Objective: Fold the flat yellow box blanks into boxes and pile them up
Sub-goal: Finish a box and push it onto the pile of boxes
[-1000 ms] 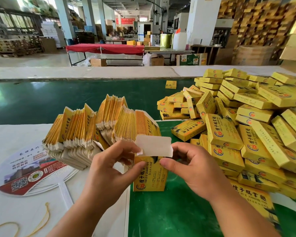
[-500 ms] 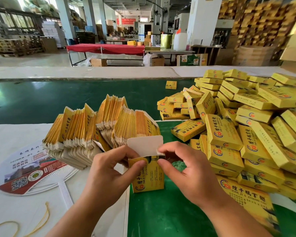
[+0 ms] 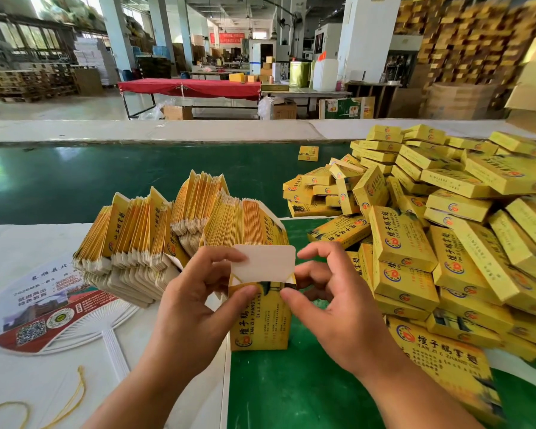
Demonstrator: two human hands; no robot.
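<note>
Fingers of the left hand (image 3: pixel 195 301) and right hand (image 3: pixel 338 308) are curled around an upright yellow cardboard box (image 3: pixel 260 317), held above the green tabletop (image 3: pixel 291 391) with its white top flap (image 3: pixel 263 261) raised. Fanned flat yellow box blanks (image 3: pixel 167 233) are stacked just behind, and folded yellow boxes (image 3: pixel 446 230) are piled at the right.

place: packaging factory floor | signs: green conveyor belt (image 3: pixel 75 181), heap of folded yellow boxes (image 3: pixel 446 227), stacked cartons (image 3: pixel 464 35), wooden pallets (image 3: pixel 28 85), concrete pillars (image 3: pixel 362 35)
</note>
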